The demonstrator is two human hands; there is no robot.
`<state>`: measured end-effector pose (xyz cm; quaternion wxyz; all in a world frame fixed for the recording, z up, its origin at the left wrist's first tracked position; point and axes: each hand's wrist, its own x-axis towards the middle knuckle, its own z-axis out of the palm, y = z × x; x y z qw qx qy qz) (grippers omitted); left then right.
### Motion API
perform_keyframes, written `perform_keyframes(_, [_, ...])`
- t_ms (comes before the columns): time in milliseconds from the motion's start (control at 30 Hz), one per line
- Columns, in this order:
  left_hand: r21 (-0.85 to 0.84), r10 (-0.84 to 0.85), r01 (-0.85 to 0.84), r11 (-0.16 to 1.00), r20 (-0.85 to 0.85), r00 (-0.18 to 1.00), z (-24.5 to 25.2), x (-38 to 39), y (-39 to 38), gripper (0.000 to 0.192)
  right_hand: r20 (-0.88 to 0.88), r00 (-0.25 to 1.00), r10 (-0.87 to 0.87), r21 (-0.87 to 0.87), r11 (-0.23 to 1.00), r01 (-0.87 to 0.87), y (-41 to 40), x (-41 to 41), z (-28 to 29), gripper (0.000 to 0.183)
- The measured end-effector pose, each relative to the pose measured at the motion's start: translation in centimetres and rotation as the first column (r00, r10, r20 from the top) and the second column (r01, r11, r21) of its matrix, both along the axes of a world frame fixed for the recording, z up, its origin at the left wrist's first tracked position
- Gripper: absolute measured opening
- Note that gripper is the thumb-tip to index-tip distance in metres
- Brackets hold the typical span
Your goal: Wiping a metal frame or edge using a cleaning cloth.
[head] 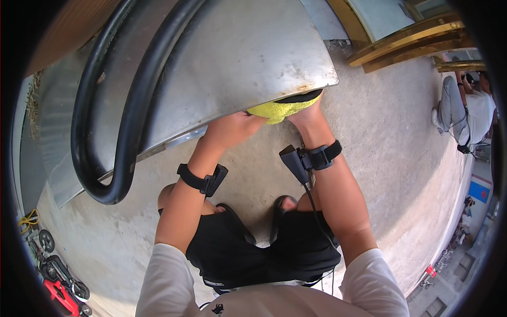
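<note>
A bright yellow cloth (273, 110) is bunched under the front edge of a sheet-metal platform (237, 67), near its corner. My right hand (308, 115) grips the cloth from the right, its fingertips tucked out of sight. Part of a black object (301, 96) shows between the cloth and the platform's edge; I cannot tell what it is. On the cloth's left side, my left hand (237, 128) touches it with the back of the hand up. The metal hides most of its fingers, so its grip cannot be made out.
A bent black tubular handle (128, 130) rises over the platform's left part. Wooden beams (408, 39) jut in at upper right. Another person (473, 107) sits at far right. Wheeled toys (59, 277) stand at lower left. A cable (313, 202) hangs from my right wrist device.
</note>
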<state>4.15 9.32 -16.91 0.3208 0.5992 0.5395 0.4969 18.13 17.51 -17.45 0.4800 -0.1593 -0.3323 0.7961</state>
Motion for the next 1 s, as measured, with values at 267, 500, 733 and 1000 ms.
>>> perform_keyframes(267, [-0.158, -0.013, 0.028, 0.987, 0.098, 0.995, -0.2, -0.2, -0.2, 0.031, 0.152, 0.986, -0.073, 0.072, 0.995, 0.063, 0.2, 0.3, -1.0, 0.029])
perform_keyframes(500, [-0.078, -0.011, 0.019, 0.997, 0.105, 0.994, -1.3, -0.1, 0.2, 0.033, 0.306, 0.935, -0.179, 0.261, 0.960, 0.098, 0.5, -0.6, -1.0, 0.031])
perform_keyframes(733, [-0.105, -0.049, 0.057, 0.993, 0.079, 0.996, -0.7, -0.4, 0.1, 0.036, 0.207, 0.975, -0.077, 0.178, 0.983, 0.040, 0.7, -0.5, -0.5, 0.024])
perform_keyframes(1000, [-0.148, -0.007, 0.036, 0.988, 0.192, 0.981, -2.0, 0.0, 0.3, 0.037, 0.109, 0.993, -0.035, -0.075, 0.996, 0.043, 0.3, -1.0, 1.1, 0.027])
